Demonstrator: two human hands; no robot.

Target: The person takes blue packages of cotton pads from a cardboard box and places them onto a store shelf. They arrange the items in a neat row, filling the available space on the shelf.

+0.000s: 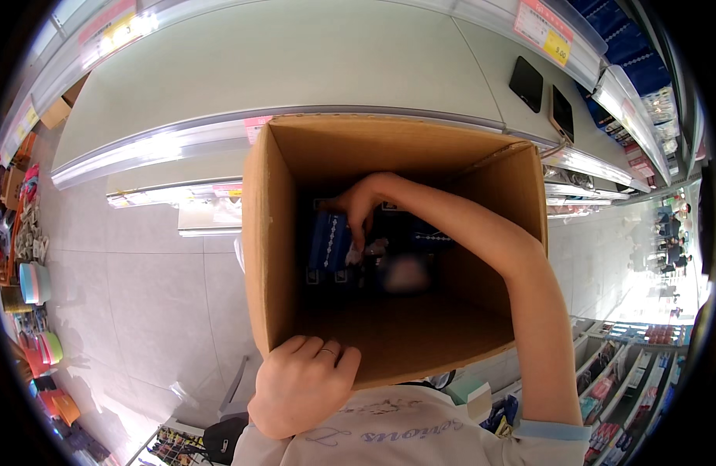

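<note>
A deep, open cardboard box (393,358) stands before me, tilted so that I look down into it. My left hand (305,381) holds its near left corner, fingers curled over the rim; one finger wears a ring. My right arm reaches over the right wall to the dim bottom. There my right hand (361,209) grips a dark blue pack (331,242) with a pale patterned stripe, with fingers at its top end and right side. Another blue pack (432,236) lies farther right, partly under my forearm. A pale blurred patch (406,272) near the bottom cannot be made out.
Beyond the box runs a grey metal shelf (311,64) with price-label rails. Two phones (526,84) (562,113) lie at its right end. Blue packs (626,43) fill a shelf at upper right. Plastic basins (34,283) stand at far left; stocked racks (626,390) are at lower right.
</note>
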